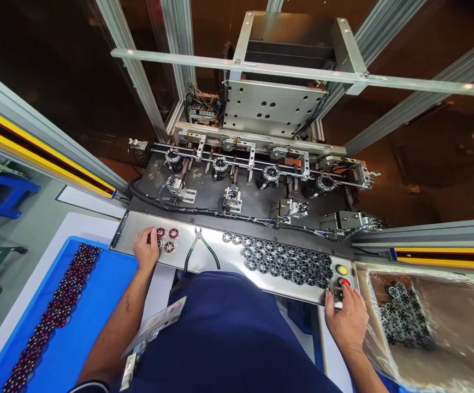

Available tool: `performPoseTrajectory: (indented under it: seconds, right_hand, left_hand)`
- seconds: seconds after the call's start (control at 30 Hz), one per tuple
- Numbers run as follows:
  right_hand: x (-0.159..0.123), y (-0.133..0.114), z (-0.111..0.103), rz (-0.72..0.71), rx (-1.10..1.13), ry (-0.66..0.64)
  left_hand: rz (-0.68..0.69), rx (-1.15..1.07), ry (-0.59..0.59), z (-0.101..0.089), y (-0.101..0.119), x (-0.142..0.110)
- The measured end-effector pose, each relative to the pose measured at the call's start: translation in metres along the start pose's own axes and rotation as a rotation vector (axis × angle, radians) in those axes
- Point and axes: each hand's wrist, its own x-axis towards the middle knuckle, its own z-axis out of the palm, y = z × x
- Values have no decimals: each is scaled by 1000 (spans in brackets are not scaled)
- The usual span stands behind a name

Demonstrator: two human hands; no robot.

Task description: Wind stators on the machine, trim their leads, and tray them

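My left hand (146,249) is at the left end of the metal ledge, its fingers curled beside several small round red-and-silver parts (173,233). Something dark shows at its fingertips, but I cannot make out what. My right hand (348,317) rests at the ledge's right end, thumb apart and fingers stretched over the button panel. Its fingertips are at the red button (345,283), just below the yellow button (342,270). Between my hands lie pliers (199,243) with dark handles spread, and rows of round black-and-silver spoked parts (280,261).
Behind the ledge stands a machine with several round fixtures (270,176) and a metal plate (273,106). A blue tray (106,284) of red-and-black round parts is on the left. A plastic-lined box (458,322) with silver rings is on the right. Yellow bars (44,150) flank the frame.
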Motion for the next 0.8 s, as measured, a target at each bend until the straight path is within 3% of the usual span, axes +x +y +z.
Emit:
performPoseTrajectory:
  seconds: [0.33,0.53,0.67,0.8]
  right_hand:
    - [4,13,-4,-53,-14,-27]
    - [11,26,-8,-189,-39,-62]
    - [12,29,-14,-135,10,-96]
    - [43,15,-33,-118,89,-151]
  left_hand:
    - [8,-10,1,0,1,0]
    - [10,-1,-1,0,1,0]
    - [9,-4,-6,0,2,0]
    - [-20,-28,-6,-1,3,-1]
